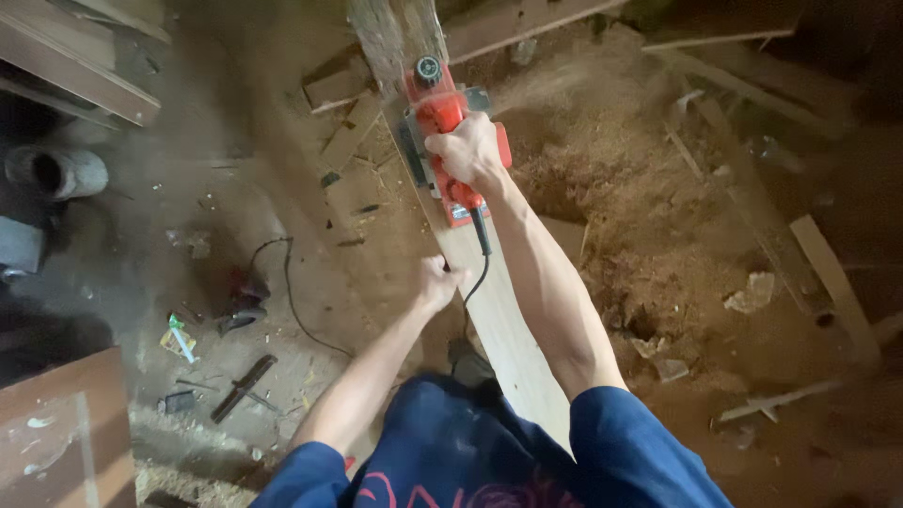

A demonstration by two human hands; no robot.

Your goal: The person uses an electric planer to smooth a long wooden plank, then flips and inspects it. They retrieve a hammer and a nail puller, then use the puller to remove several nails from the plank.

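Note:
A long pale wooden plank (pixel 503 320) runs from my body up to the top of the view, its far end rough and dark. On it sits a red electric planer (pixel 442 108) with a black knob in front. My right hand (pixel 467 149) is closed round the planer's top handle. A black cord (pixel 480 246) trails from the planer's rear toward me. My left hand (pixel 437 282) grips the plank's left edge, just behind the planer. Sawdust sprays off to the right of the planer.
A sawdust heap (pixel 611 160) and wood offcuts (pixel 832 273) lie on the right. On the left floor lie short wood blocks (pixel 340 89), a black cable with a tool (pixel 246 301), a grey pipe (pixel 58 171) and a brown board (pixel 56 433).

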